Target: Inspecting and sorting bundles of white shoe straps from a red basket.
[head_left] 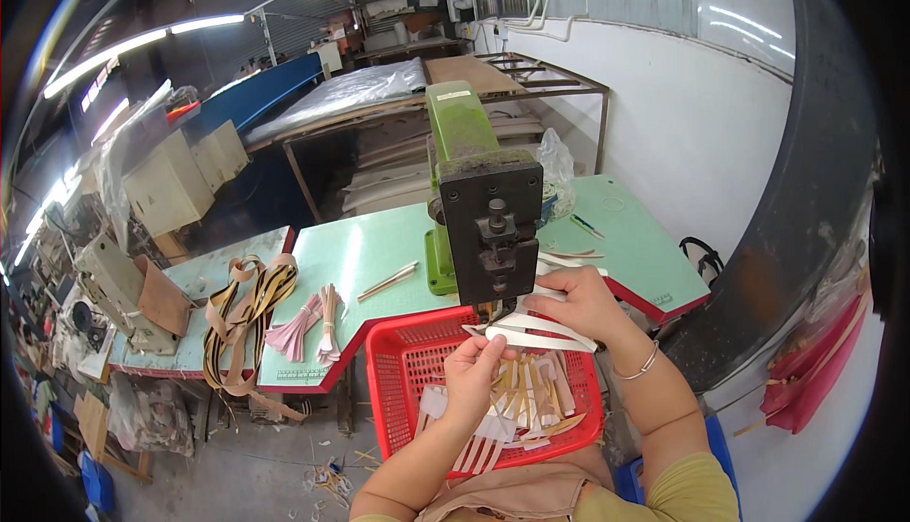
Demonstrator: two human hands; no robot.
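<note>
Below the black head of a green industrial machine (460,124), which looks like a sewing machine, a white strap (540,337) lies with its end by the foot. My left hand (472,375) pinches that end between thumb and forefinger. On the right, my right hand (576,302) is closed on the strap's other part, which loops back on itself; its fingertips are partly hidden. Under both hands, a red plastic basket (387,380) rests near my lap. It holds a pile of white, tan and pinkish strips (526,399), loosely heaped.
The pale green tabletop (332,256) carries pink and cream strip bundles (327,323), thin sticks (387,281) and a pen (587,227). Black-and-tan straps (242,313) hang over its left edge. A white wall and dark pillar (796,190) stand at right; scraps (332,479) litter the floor.
</note>
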